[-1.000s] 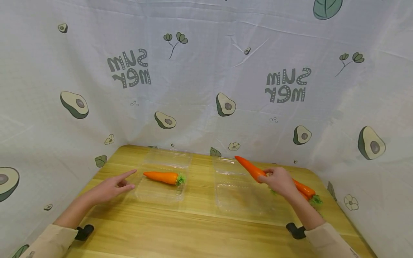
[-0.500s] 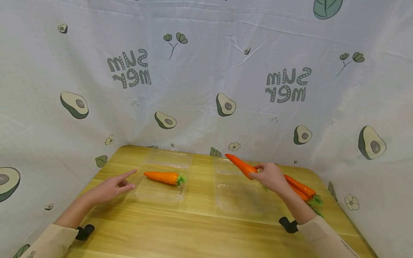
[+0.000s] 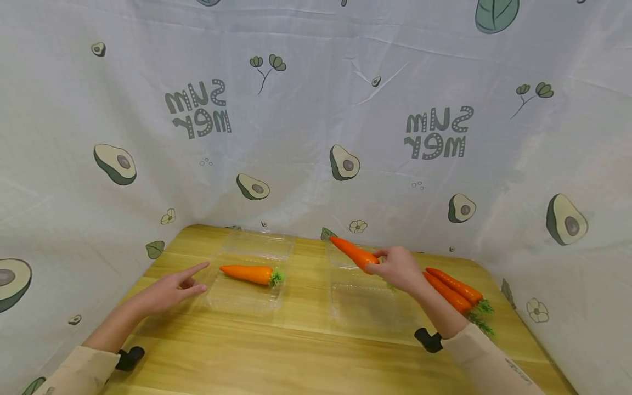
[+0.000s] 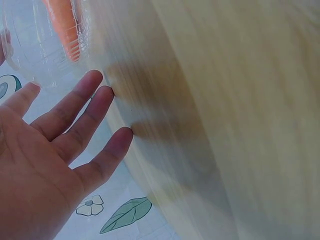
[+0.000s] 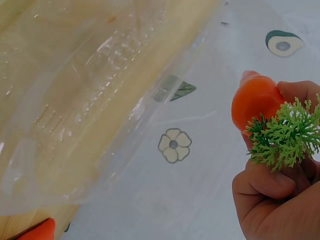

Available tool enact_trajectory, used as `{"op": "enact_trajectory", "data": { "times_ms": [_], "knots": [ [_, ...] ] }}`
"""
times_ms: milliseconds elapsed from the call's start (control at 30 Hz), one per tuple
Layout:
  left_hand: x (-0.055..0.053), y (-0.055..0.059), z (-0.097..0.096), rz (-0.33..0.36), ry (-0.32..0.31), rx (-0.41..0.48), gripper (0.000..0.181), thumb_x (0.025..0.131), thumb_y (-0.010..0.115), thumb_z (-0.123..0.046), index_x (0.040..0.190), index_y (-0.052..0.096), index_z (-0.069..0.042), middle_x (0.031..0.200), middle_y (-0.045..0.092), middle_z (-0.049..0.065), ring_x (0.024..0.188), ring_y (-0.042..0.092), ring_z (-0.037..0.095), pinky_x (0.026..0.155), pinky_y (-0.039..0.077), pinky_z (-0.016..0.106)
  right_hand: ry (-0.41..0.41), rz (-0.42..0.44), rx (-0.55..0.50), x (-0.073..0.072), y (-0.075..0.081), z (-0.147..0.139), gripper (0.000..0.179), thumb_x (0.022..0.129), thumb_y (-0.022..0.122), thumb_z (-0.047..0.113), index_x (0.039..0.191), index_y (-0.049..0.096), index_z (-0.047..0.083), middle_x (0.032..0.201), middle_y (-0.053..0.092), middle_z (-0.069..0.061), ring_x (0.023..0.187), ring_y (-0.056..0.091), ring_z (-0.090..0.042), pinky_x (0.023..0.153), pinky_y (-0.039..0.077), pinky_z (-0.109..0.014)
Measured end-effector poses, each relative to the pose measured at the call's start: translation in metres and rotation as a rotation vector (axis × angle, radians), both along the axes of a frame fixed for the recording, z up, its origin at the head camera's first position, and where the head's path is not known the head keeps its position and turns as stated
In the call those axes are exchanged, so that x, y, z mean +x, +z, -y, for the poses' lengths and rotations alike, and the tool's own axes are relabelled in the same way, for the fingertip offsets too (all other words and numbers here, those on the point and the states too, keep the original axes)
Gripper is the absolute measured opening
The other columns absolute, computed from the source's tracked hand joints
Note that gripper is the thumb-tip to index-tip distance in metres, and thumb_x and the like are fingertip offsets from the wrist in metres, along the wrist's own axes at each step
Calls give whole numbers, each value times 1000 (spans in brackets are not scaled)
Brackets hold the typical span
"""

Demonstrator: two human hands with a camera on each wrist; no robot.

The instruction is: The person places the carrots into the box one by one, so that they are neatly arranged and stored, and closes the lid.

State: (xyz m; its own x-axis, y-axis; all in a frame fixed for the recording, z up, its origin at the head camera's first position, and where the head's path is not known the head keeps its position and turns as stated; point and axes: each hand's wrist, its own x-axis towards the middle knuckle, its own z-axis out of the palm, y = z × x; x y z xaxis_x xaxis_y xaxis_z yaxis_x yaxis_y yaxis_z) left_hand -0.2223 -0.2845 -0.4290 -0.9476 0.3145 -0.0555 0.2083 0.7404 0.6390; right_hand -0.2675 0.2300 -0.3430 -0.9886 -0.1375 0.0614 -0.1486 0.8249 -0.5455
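Note:
My right hand (image 3: 401, 270) holds an orange carrot (image 3: 353, 254) near its leafy end, over the right clear plastic container (image 3: 362, 315). The carrot's tip points to the far left. In the right wrist view, thumb and fingers pinch it beside its green top (image 5: 287, 135). My left hand (image 3: 168, 292) has its index finger and thumb extended at the left side of another clear container (image 3: 239, 302). Inside that one lies a single carrot (image 3: 246, 273), its leaves to the right. The left wrist view has the left hand (image 4: 55, 145) with fingers spread, holding nothing.
Two more carrots (image 3: 454, 285) lie on the wooden table (image 3: 276, 356) at the right, partly behind the right forearm. Both containers have clear lids folded back toward the printed curtain (image 3: 296, 137), which hangs behind and along both sides.
My right hand has carried the carrot leftward from the loose carrots to over the right container, uncovering more of the carrots left behind. The left hand has stayed in place.

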Motion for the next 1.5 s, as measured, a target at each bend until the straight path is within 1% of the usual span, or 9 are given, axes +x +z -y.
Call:
{"op": "enact_trajectory", "data": {
  "times_ms": [167, 367, 467, 600, 700, 900, 1067, 1267, 1500],
  "knots": [
    [0, -1, 0, -2, 0, -4, 69, 102, 58, -38, 159, 30, -10, 113, 68, 9, 95, 61, 19, 77, 49, 39, 37, 0, -21, -1, 1, 8, 44, 81, 73, 21, 117, 69, -4, 72, 61, -5, 47, 44, -13, 47, 38, -27],
    [-1, -1, 0, -4, -2, -3, 69, 102, 58, -38, 159, 30, -11, 111, 68, 8, 94, 61, 19, 76, 48, 38, 65, 4, -19, -2, 2, 19, 43, 81, 73, 23, 117, 71, -2, 58, 44, 2, 46, 41, -13, 47, 35, -26],
    [-1, -1, 0, -6, -2, -1, 69, 102, 59, -38, 159, 31, -11, 111, 68, 7, 94, 61, 19, 76, 48, 38, 71, 0, -9, -3, 3, 25, 45, 81, 74, 23, 118, 71, -2, 57, 40, 4, 46, 40, -12, 47, 34, -25],
    [0, -1, 0, -9, 2, -2, 69, 102, 59, -38, 159, 31, -10, 110, 68, 7, 92, 60, 19, 75, 48, 38, 85, 0, -1, -5, 4, 34, 45, 81, 73, 23, 119, 71, -2, 58, 44, 3, 46, 41, -12, 46, 34, -25],
    [0, -1, 0, -11, 7, -6, 69, 102, 59, -38, 159, 31, -10, 110, 68, 8, 92, 60, 19, 76, 48, 38, 101, -10, 11, -7, 4, 41, 43, 81, 73, 22, 117, 72, -2, 62, 51, 2, 46, 43, -12, 46, 35, -25],
    [0, -1, 0, -9, 11, -7, 69, 102, 59, -39, 159, 31, -11, 111, 68, 8, 95, 61, 19, 78, 49, 39, 125, -12, 19, -8, 4, 56, 41, 81, 74, 22, 115, 72, -1, 58, 56, 0, 44, 46, -12, 45, 39, -25],
    [-1, -2, 0, -6, 10, -5, 70, 102, 59, -40, 159, 31, -12, 110, 68, 7, 94, 61, 19, 77, 49, 38, 165, -17, 2, -8, 4, 67, 40, 81, 74, 20, 115, 72, -2, 66, 64, -2, 44, 48, -12, 45, 41, -25],
    [-1, -2, 1, -6, 9, -2, 70, 102, 59, -40, 159, 31, -12, 111, 68, 7, 96, 62, 19, 78, 49, 39, 196, -35, 32, -9, 5, 78, 39, 82, 73, 20, 114, 73, -1, 64, 63, -2, 43, 44, -11, 44, 38, -24],
    [0, -2, 0, -10, 12, -9, 69, 101, 59, -40, 159, 32, -12, 113, 69, 8, 97, 62, 20, 79, 50, 40, 218, -47, 56, -11, 3, 91, 35, 83, 74, 19, 114, 75, 2, 66, 62, 1, 43, 41, -10, 43, 34, -23]
  ]
}}
